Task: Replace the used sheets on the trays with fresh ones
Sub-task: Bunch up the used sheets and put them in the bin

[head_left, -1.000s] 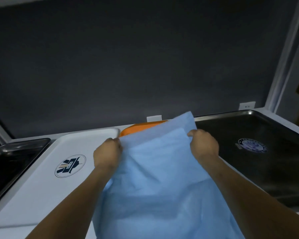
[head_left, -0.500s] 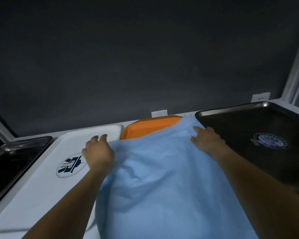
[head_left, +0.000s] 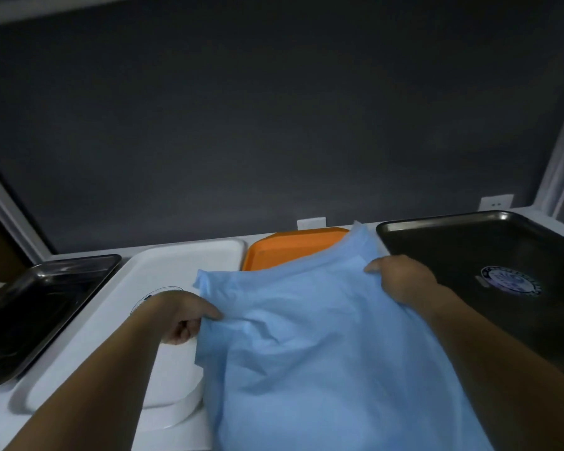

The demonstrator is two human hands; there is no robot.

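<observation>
— While the left grip (head_left: pixel 176 315) and right grip (head_left: pixel 401 278) each hold the sheet (head_left: pixel 306 336) above the orange tray (head_left: pixel 290 249), what now?
— Draw it taut, square it to that tray, then lower it flat.

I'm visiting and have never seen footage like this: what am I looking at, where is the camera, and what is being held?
No machine: a person's bare arms, filmed by one head-worn camera looking forward and down. The left hand and right hand each hold an edge of a thin light-blue sheet, covering most of an orange plastic tray. Beside it on the white counter lie a white plastic tray, a dark metal tray at far left and a dark metal tray at right.
</observation>
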